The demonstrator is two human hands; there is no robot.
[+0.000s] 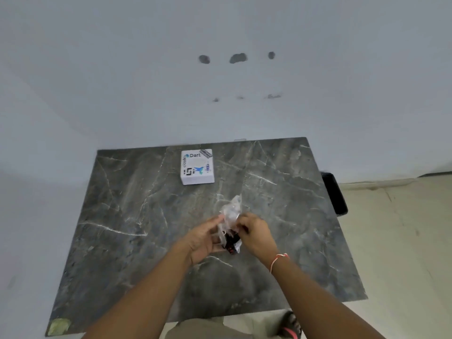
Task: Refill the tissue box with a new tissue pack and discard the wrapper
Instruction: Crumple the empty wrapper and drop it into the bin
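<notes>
A white square tissue box [197,166] covered in stickers lies flat near the far edge of the dark marble table [137,216]. Above the table's middle, both my hands hold a crumpled clear plastic wrapper [231,211] with a dark red-and-black printed end. My left hand [205,237] grips the wrapper's left side from below. My right hand [254,232], with a red and white thread at the wrist, pinches its right side. No loose tissue pack shows anywhere on the table.
A pale wall rises right behind the table. A black object [335,193] stands off the table's right edge on a light floor [396,241]. A greenish patch [58,326] marks the near left corner. My foot in a sandal [292,325] shows below the near edge.
</notes>
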